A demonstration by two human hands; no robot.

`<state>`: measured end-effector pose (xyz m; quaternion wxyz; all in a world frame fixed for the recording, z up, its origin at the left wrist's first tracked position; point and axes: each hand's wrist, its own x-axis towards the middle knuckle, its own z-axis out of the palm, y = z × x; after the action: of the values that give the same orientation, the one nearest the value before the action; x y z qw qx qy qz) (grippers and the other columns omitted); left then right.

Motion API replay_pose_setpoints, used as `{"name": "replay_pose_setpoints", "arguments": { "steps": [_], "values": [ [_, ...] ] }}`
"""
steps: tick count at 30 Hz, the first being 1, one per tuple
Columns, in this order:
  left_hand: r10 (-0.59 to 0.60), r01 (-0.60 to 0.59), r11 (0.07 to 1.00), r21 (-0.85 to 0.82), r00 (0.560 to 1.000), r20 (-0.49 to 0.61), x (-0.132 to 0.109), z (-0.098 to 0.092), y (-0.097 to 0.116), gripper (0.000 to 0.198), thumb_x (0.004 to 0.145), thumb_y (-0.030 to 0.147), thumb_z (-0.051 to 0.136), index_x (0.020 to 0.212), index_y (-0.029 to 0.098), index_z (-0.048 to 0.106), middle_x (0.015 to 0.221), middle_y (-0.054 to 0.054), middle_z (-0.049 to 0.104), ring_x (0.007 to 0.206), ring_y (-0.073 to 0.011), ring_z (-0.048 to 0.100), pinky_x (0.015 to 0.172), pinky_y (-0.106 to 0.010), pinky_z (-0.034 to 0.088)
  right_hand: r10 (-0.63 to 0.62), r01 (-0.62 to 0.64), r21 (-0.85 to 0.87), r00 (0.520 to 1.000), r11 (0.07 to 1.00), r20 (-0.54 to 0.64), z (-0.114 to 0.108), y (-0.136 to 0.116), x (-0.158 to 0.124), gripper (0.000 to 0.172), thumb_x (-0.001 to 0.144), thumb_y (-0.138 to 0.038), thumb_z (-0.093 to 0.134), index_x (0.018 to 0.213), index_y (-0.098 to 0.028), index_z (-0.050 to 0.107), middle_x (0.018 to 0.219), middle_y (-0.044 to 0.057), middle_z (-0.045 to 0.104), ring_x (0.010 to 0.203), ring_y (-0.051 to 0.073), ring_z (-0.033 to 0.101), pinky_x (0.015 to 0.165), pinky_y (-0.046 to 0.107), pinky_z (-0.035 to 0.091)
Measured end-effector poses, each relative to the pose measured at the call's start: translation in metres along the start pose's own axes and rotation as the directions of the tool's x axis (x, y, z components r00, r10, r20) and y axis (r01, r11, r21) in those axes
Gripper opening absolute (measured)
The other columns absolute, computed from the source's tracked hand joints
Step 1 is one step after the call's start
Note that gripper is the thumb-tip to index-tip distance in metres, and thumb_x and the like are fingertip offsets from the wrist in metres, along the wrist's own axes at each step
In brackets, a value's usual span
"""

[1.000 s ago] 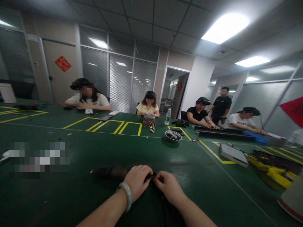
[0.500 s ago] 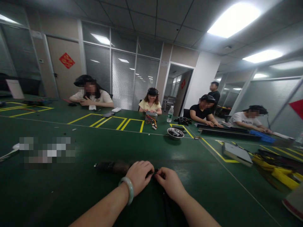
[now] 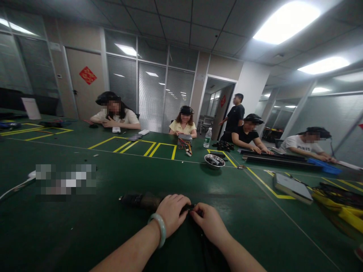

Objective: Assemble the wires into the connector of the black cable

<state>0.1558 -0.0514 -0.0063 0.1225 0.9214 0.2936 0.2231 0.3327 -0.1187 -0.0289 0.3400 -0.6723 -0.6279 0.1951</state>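
Note:
My left hand point(image 3: 171, 212), with a pale green bangle on the wrist, lies curled over a long dark object point(image 3: 138, 199) that rests on the green table point(image 3: 85, 230). My right hand point(image 3: 210, 223) meets it at the middle, fingertips pinching a small dark part at the object's right end. A dark strap or cable point(image 3: 208, 253) runs from there toward me under my right forearm. What exactly the fingers hold is hidden by the hands.
A metal bowl point(image 3: 214, 161) stands mid-table. A water bottle point(image 3: 208, 138) and a wired box point(image 3: 185, 139) sit farther back. A grey flat case point(image 3: 292, 187) and yellow cables point(image 3: 347, 211) lie at the right. Several seated people work at the far edge; one person stands by the doorway.
My hands have stayed together on the dark object. The view has turned slightly left. The standing person has walked left toward the doorway.

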Motion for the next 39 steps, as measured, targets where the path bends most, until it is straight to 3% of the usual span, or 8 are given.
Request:
{"name": "replay_pose_setpoints", "arguments": {
  "steps": [5,13,21,26,31,39],
  "values": [
    [0.016,-0.016,1.000,0.012,1.000,0.012,-0.0005,-0.0019,0.0006,0.013,0.084,0.020,0.053,0.093,0.026,0.061,0.099,0.001,0.062,0.094,-0.0193,0.054,0.084,-0.034,0.038,0.006,-0.006,0.005,1.000,1.000,0.009,-0.0011,-0.0009,-0.0004,0.013,0.083,-0.027,0.056,0.076,-0.019,0.065,0.070,-0.001,0.065,0.065,0.014,0.057,0.058,0.023,0.035],
    [-0.032,0.031,0.999,0.043,0.999,0.028,-0.0004,-0.0016,0.0027,0.021,0.084,0.022,0.052,0.104,0.026,0.057,0.103,0.000,0.062,0.097,-0.0198,0.055,0.086,-0.034,0.038,-0.009,0.009,0.004,1.000,1.000,0.006,-0.0011,-0.0011,-0.0010,0.013,0.082,-0.026,0.057,0.075,-0.019,0.063,0.069,-0.002,0.063,0.065,0.013,0.056,0.059,0.022,0.035],
    [0.030,-0.030,0.999,0.022,0.999,0.016,-0.0002,0.0025,-0.0020,0.016,0.084,0.020,0.051,0.095,0.027,0.061,0.101,0.001,0.062,0.096,-0.0190,0.055,0.085,-0.034,0.038,-0.012,0.012,0.011,1.000,1.000,0.005,-0.0007,-0.0004,-0.0007,0.013,0.083,-0.028,0.057,0.076,-0.019,0.064,0.070,-0.001,0.063,0.065,0.013,0.056,0.058,0.022,0.035],
    [-0.001,0.001,1.000,0.002,1.000,-0.015,0.0004,0.0031,-0.0017,0.023,0.084,0.022,0.053,0.106,0.027,0.058,0.104,0.000,0.062,0.096,-0.0201,0.055,0.085,-0.036,0.039,-0.005,0.005,0.006,1.000,1.000,0.000,0.0005,0.0027,-0.0002,0.014,0.083,-0.028,0.057,0.076,-0.019,0.064,0.069,-0.002,0.063,0.064,0.013,0.056,0.058,0.022,0.035],
    [-0.006,0.006,1.000,-0.003,1.000,-0.017,-0.0002,0.0013,-0.0001,0.014,0.081,0.021,0.053,0.094,0.025,0.059,0.096,0.000,0.062,0.092,-0.0195,0.055,0.083,-0.035,0.039,-0.001,0.001,0.012,1.000,1.000,0.000,-0.0004,0.0005,-0.0003,0.012,0.082,-0.027,0.058,0.076,-0.019,0.065,0.070,-0.001,0.064,0.065,0.013,0.057,0.059,0.022,0.035],
    [-0.019,0.020,1.000,0.001,1.000,-0.020,-0.0001,0.0000,0.0013,0.015,0.080,0.020,0.054,0.094,0.025,0.058,0.094,0.001,0.061,0.090,-0.0188,0.054,0.081,-0.034,0.038,0.002,-0.002,0.023,1.000,1.000,0.014,-0.0026,-0.0023,-0.0010,0.013,0.083,-0.027,0.057,0.077,-0.019,0.065,0.071,-0.001,0.066,0.065,0.013,0.058,0.058,0.022,0.035]
  ]
}}
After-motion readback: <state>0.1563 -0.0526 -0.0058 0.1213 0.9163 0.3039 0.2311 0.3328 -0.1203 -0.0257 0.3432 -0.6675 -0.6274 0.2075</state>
